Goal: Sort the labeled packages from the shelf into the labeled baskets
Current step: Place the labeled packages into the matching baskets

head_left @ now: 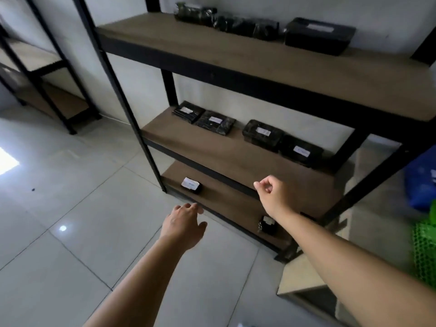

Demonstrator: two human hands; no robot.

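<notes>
The labeled packages are nearly all on the shelf [236, 159], so I judge the sorting has much left to do. Nearest, just beyond my left hand [182, 224] on the lowest board, lies a small black package with a white label [191, 185], and a second small package [267, 225] sits on the same board, partly hidden under my right forearm. Above my right hand [271, 192], on the middle board, four dark wrapped packages lie in a row: two flat ones [204, 116] touching each other on the left and two thicker ones [282, 142] touching each other on the right, each with a white label that I cannot read. Far above both hands, on the top board, there are more dark bundles [226, 21] and one black box [319, 35]. Neither hand holds anything: my left hand is open, fingers relaxed and spread, reaching toward the lowest board; my right hand is loosely curled, the thumb near the fingertips, with nothing between them. To the right of my right arm, at the edge of the view, I see part of a green basket [424, 251] and something blue [422, 182] behind it; what they contain is not visible, so I cannot tell how many packages are already sorted.
</notes>
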